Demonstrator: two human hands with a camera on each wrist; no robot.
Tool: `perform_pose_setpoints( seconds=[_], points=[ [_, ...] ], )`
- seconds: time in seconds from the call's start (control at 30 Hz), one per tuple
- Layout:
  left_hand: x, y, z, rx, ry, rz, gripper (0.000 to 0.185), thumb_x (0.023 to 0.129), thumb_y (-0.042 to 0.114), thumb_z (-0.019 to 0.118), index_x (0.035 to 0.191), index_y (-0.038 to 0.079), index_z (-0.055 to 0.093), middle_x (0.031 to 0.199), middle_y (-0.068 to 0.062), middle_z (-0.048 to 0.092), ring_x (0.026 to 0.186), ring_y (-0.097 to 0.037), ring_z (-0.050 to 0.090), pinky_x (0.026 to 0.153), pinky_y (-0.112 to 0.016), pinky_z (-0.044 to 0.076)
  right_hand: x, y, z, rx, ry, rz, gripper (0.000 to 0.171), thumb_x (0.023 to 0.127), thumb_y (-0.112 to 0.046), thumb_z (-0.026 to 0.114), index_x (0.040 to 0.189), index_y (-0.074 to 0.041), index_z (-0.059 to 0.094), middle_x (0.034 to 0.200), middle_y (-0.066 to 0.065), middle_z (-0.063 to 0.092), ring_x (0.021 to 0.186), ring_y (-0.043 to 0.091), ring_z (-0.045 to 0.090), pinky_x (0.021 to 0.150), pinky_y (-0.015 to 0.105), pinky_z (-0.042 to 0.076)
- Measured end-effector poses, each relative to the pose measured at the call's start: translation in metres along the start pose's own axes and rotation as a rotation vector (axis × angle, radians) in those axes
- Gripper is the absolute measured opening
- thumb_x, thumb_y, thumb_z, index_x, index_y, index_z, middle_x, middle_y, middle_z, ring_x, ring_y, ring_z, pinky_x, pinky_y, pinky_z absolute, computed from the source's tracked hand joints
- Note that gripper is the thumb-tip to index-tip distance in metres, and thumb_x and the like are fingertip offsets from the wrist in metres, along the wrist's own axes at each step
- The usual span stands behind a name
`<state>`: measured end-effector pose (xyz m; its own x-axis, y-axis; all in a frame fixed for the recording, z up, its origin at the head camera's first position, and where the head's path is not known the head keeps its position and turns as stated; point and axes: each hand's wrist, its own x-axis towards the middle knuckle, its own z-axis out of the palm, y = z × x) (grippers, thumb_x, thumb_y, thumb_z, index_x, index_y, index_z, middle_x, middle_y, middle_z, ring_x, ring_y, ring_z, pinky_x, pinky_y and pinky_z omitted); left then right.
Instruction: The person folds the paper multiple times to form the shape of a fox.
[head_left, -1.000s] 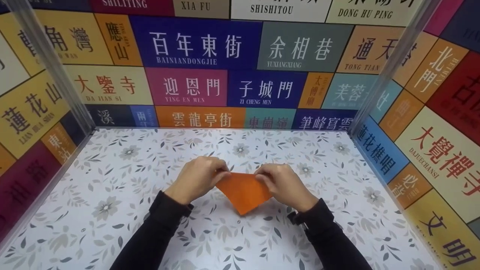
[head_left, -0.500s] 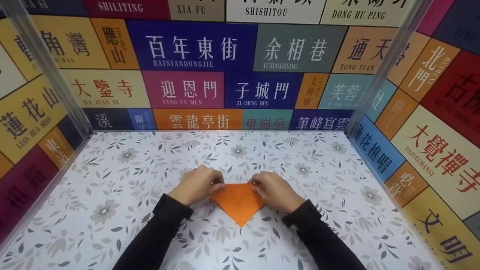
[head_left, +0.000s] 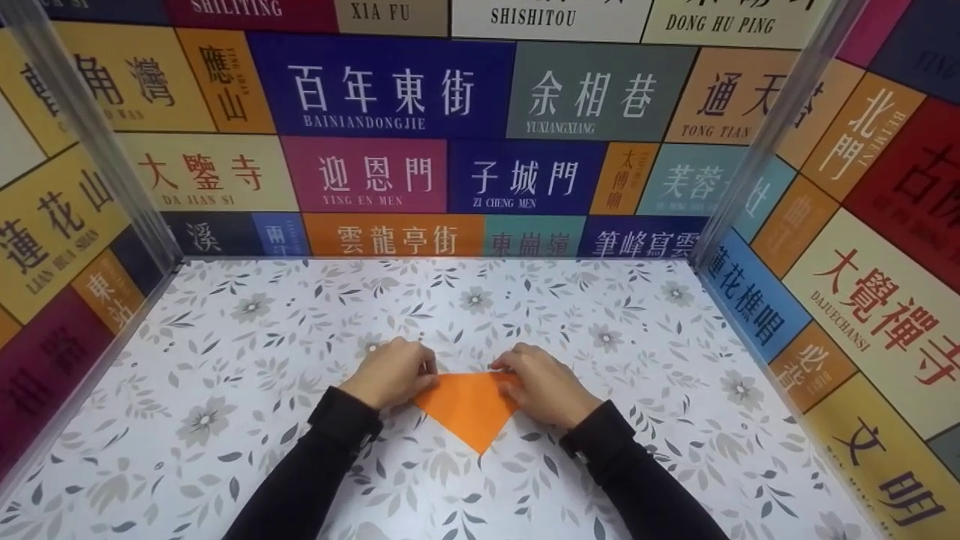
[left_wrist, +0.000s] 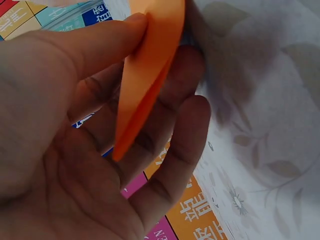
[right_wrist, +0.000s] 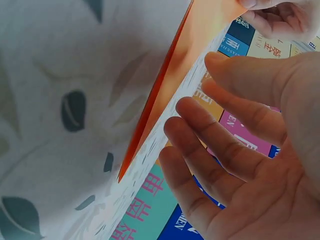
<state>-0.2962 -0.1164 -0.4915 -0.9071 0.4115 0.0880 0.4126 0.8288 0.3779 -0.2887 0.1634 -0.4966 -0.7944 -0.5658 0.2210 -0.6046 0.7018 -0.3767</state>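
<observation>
Your orange paper [head_left: 469, 409] is folded into a triangle, straight folded edge away from you, point toward you. It sits low over the floral surface, held at its two upper corners; in the wrist views its layers gape slightly.

Head camera looks down from above; both wrist cameras sit close, sharing the orange paper [head_left: 469, 409].

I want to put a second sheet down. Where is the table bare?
The table is bare left of the left hand, right of the right hand, and behind both toward the back wall. The middle is crowded by the orange paper.
</observation>
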Motion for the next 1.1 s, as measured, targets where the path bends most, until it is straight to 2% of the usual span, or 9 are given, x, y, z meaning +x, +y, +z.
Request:
perform_pose_setpoints(
  seconds=[0.2, 0.5, 0.63, 0.77, 0.87, 1.1],
  points=[
    [0.001, 0.003, -0.002, 0.057, 0.005, -0.026, 0.015, 0.086, 0.035, 0.08, 0.079, 0.025, 0.072, 0.069, 0.012, 0.06, 0.065, -0.012, 0.056, 0.064, -0.036, 0.046, -0.004, -0.008, 0.001, -0.019, -0.039, 0.002, 0.021, 0.09, -0.02, 0.076, 0.11, -0.016, 0.076, 0.097, -0.002, 0.064, 0.088, 0.014, 0.059, 0.08, 0.035, 0.053],
    [0.0, 0.006, 0.0, 0.065, 0.016, -0.017, 0.016, 0.083, 0.03, 0.084, 0.092, 0.021, 0.074, 0.083, 0.007, 0.064, 0.075, -0.012, 0.058, 0.07, -0.034, 0.049, -0.003, -0.012, 0.002, -0.017, -0.051, -0.008, 0.017, 0.09, -0.021, 0.077, 0.106, -0.017, 0.077, 0.095, -0.004, 0.062, 0.085, 0.013, 0.057, 0.076, 0.032, 0.052],
    [0.0, 0.008, 0.002, 0.034, 0.04, 0.062, 0.019, 0.081, 0.024, 0.085, 0.098, 0.021, 0.076, 0.092, 0.004, 0.066, 0.082, -0.014, 0.06, 0.075, -0.035, 0.052, -0.003, -0.013, 0.002, -0.026, -0.055, -0.007, 0.017, 0.09, -0.021, 0.076, 0.106, -0.017, 0.076, 0.094, -0.004, 0.062, 0.084, 0.012, 0.057, 0.074, 0.031, 0.053],
    [-0.003, 0.011, 0.004, -0.022, 0.019, 0.171, 0.019, 0.081, 0.022, 0.086, 0.099, 0.023, 0.079, 0.098, 0.004, 0.066, 0.088, -0.014, 0.06, 0.078, -0.035, 0.053, -0.002, -0.013, 0.003, -0.026, -0.057, -0.004, 0.016, 0.09, -0.021, 0.076, 0.106, -0.017, 0.076, 0.095, -0.003, 0.063, 0.083, 0.013, 0.057, 0.073, 0.031, 0.052],
    [-0.004, 0.013, 0.005, -0.042, -0.005, 0.206, 0.018, 0.082, 0.022, 0.085, 0.098, 0.024, 0.079, 0.099, 0.005, 0.066, 0.09, -0.014, 0.06, 0.08, -0.036, 0.052, -0.002, -0.013, 0.003, -0.025, -0.061, 0.002, 0.016, 0.09, -0.022, 0.076, 0.105, -0.018, 0.076, 0.096, -0.002, 0.063, 0.084, 0.013, 0.057, 0.074, 0.032, 0.052],
    [-0.004, 0.015, 0.007, -0.039, -0.001, 0.249, 0.012, 0.083, 0.022, 0.085, 0.093, 0.023, 0.081, 0.097, 0.006, 0.067, 0.089, -0.012, 0.062, 0.079, -0.035, 0.053, -0.001, -0.012, 0.003, -0.061, -0.056, -0.017, 0.014, 0.09, -0.024, 0.077, 0.103, -0.019, 0.076, 0.094, -0.004, 0.061, 0.081, 0.013, 0.056, 0.071, 0.031, 0.052]
  ],
)
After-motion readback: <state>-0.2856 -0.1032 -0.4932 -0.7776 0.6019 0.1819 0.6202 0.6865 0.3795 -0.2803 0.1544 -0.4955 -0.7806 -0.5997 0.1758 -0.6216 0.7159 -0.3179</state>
